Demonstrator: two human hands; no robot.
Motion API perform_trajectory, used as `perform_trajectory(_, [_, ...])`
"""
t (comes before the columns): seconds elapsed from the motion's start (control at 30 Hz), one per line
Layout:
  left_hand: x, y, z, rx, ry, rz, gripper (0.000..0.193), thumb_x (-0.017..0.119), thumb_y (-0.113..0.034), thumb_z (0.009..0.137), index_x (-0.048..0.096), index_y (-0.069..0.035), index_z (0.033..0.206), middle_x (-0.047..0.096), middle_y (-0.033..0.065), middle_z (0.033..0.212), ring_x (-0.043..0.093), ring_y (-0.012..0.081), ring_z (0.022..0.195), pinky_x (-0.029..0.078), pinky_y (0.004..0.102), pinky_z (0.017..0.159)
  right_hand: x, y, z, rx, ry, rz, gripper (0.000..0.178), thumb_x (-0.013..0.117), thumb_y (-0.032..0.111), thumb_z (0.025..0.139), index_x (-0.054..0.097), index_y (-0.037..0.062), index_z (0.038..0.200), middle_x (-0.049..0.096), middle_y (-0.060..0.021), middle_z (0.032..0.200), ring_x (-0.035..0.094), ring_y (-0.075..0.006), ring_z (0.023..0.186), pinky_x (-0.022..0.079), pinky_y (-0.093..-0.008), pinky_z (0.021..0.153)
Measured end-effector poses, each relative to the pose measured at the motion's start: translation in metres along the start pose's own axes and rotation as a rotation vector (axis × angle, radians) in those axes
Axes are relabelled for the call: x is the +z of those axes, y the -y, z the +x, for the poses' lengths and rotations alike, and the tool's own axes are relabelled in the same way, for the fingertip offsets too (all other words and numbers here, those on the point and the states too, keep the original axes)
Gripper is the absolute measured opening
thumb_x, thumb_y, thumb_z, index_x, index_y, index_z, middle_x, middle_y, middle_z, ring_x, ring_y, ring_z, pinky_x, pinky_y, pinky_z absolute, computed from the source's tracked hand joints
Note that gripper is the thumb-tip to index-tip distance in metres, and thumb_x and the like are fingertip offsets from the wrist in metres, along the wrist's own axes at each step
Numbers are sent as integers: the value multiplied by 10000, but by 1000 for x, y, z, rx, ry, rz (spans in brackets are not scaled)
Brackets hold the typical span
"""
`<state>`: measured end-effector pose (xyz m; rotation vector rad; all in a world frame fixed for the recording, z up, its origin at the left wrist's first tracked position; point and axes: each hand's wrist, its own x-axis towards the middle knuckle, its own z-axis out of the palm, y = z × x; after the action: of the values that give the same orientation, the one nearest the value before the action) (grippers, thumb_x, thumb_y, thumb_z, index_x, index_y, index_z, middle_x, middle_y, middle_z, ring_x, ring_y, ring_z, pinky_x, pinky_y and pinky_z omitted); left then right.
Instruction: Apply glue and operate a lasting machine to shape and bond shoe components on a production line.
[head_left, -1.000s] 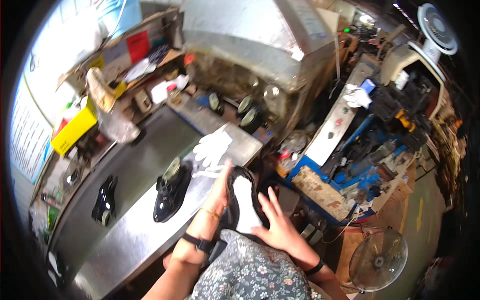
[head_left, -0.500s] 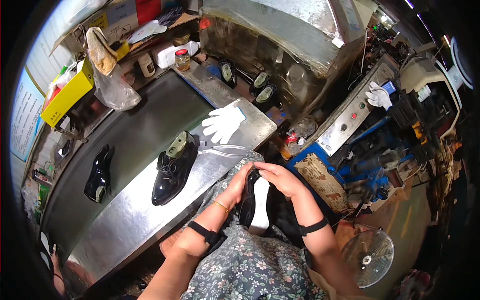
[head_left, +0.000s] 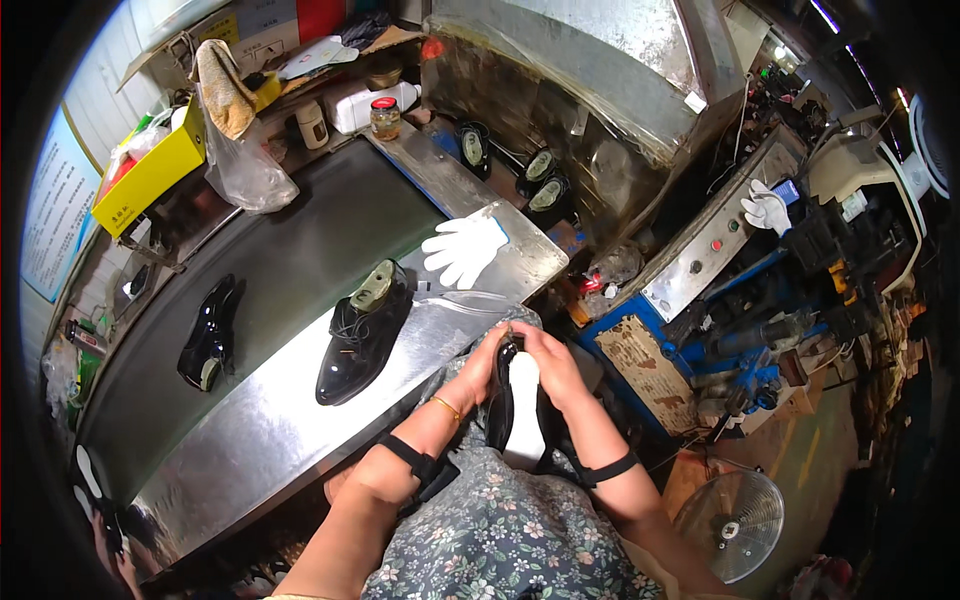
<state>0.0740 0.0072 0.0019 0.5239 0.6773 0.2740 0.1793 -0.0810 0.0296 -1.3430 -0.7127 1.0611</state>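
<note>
A black shoe [head_left: 525,410] rests bottom up over my lap, its underside a smooth white. My left hand [head_left: 481,374] closes on the far end of it from the left side, and my right hand [head_left: 553,362] grips the same end from the right, so that the fingertips nearly meet there. The fingers hide part of that end. On the metal edge of the bench to my left stands a glossy black lace-up shoe [head_left: 362,350], upright with a pale greenish inside. A white knitted glove [head_left: 465,250] lies beyond it.
Another black shoe [head_left: 212,335] lies on the dark belt [head_left: 300,225]. Several shoes stand behind the bench, near a red-lidded jar [head_left: 385,118]. At right are a blue-framed machine with a button panel [head_left: 708,252] and a floor fan [head_left: 732,528]. Someone's hand shows at lower left.
The whole view has shifted slightly, with the bench sitting further right. Both hands keep hold of the shoe's far end; the right hand's fingers have moved a little on it.
</note>
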Motion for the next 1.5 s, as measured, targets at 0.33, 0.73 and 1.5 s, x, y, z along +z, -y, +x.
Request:
perform_trajectory(0.33, [63, 15, -80, 512, 688, 1191, 480, 578, -325, 938, 485, -83, 1342, 513, 237, 1334, 481, 403, 1246, 406, 426, 1021, -129, 73, -93, 162, 591, -454, 508, 541, 286, 970, 475, -18, 1372, 499, -116, 1400, 460, -219, 1297, 361, -332, 1068])
perform_trajectory(0.73, [-130, -47, -15, 1022, -278, 1851, 448, 608, -325, 875, 578, -44, 1223, 526, 188, 1326, 465, 367, 1266, 355, 462, 1072, -142, -11, -103, -644, -221, -711, 553, 662, 218, 812, 529, -17, 1294, 599, -174, 1241, 589, -258, 1131, 464, -403, 989])
perform_trajectory(1.5, [-138, -31, -2, 1261, -426, 1584, 450, 609, -303, 822, 599, 10, 1145, 584, 195, 1175, 544, 381, 1077, 426, 496, 941, -14, -71, 308, -553, 415, -964, 637, 618, 317, 870, 432, 16, 1399, 349, -249, 1484, 295, -459, 1369, 235, -505, 1130])
